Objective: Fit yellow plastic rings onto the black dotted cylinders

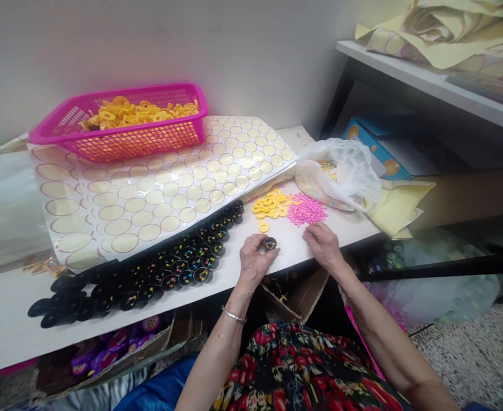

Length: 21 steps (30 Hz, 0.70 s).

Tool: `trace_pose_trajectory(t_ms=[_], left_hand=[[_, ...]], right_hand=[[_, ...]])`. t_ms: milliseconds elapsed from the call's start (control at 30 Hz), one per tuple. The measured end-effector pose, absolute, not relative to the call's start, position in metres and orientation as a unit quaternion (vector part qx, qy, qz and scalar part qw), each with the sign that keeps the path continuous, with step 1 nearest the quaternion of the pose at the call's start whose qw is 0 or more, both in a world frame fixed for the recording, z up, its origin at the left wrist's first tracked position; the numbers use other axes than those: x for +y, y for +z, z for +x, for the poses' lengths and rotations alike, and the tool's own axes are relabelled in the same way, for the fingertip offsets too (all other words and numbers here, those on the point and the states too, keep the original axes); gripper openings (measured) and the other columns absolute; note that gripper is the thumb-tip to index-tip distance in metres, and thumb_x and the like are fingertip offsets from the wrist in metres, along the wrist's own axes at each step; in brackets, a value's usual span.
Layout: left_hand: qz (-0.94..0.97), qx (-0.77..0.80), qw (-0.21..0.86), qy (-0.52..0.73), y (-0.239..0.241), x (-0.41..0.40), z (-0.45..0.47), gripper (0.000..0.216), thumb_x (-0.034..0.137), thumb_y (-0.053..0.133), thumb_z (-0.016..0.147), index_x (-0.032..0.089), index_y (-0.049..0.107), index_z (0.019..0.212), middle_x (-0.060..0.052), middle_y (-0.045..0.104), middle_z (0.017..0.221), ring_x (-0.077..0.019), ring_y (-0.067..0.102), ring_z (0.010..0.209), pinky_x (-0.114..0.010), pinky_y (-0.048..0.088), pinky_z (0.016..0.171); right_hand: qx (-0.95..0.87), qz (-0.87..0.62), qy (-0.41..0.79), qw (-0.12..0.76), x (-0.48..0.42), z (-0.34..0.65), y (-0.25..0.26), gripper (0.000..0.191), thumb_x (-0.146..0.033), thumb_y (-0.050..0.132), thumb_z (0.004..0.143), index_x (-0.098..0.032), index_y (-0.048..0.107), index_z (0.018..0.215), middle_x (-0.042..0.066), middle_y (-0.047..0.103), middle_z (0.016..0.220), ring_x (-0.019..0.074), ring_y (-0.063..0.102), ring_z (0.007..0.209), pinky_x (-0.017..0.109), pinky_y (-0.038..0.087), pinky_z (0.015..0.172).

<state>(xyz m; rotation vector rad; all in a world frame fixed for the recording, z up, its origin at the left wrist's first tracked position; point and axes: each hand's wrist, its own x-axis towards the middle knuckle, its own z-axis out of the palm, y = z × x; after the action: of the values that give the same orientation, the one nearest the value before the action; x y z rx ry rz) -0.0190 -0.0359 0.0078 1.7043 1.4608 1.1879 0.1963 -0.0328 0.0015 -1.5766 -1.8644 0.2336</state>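
Observation:
My left hand [255, 260] rests on the white table [7, 308], fingers closed round a small black cap [270, 244] with coloured beads inside. My right hand [323, 242] lies just right of it, fingers curled down near a pile of pink beads [306, 209]; whether it holds anything is hidden. A small heap of yellow rings [271, 204] lies beyond both hands, one loose ring [263, 226] nearer. Rows of black caps [178, 265], many filled with coloured beads, stretch to the left of my left hand.
A pink basket [149, 140] of yellow rings sits at the back on sheets of round stickers [170, 188]. A plastic bag [341, 171] with beads lies at right, beside yellow paper [399, 205]. A shelf [431, 85] holds more sheets. Cardboard boxes [294, 297] stand under the table.

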Motion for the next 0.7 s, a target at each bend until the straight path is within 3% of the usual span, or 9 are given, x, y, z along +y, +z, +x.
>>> trace_pose_trajectory(t_ms=[167, 367, 700], left_hand=[[0.640, 0.552, 0.299, 0.443, 0.008, -0.036, -0.018, 0.028, 0.022, 0.071, 0.059, 0.019, 0.063, 0.085, -0.002, 0.063, 0.082, -0.0154, 0.056, 0.078, -0.030, 0.047, 0.072], [0.644, 0.555, 0.288, 0.442, 0.005, -0.038, -0.017, 0.027, 0.026, 0.072, 0.059, 0.019, 0.064, 0.083, -0.001, 0.063, 0.079, -0.0152, 0.056, 0.075, -0.029, 0.047, 0.070], [0.660, 0.548, 0.278, 0.432, 0.005, -0.038, -0.017, 0.021, 0.011, 0.064, 0.058, 0.018, 0.062, 0.078, 0.000, 0.062, 0.076, -0.0152, 0.054, 0.075, -0.028, 0.044, 0.072]], right_hand=[[-0.714, -0.634, 0.067, 0.290, -0.029, 0.186, 0.010, 0.016, -0.019, 0.046, 0.080, -0.019, 0.060, 0.073, 0.005, 0.053, 0.075, 0.0182, 0.049, 0.076, 0.029, 0.037, 0.068], [-0.737, -0.528, 0.179, 0.383, -0.036, 0.147, 0.041, 0.012, -0.018, 0.045, 0.084, -0.019, 0.057, 0.079, 0.004, 0.053, 0.078, 0.0162, 0.051, 0.077, 0.028, 0.040, 0.070], [-0.825, -0.491, 0.123, 0.252, -0.032, 0.114, 0.046, 0.019, -0.017, 0.043, 0.085, -0.017, 0.061, 0.076, 0.005, 0.052, 0.077, 0.0172, 0.046, 0.075, 0.030, 0.035, 0.069]])
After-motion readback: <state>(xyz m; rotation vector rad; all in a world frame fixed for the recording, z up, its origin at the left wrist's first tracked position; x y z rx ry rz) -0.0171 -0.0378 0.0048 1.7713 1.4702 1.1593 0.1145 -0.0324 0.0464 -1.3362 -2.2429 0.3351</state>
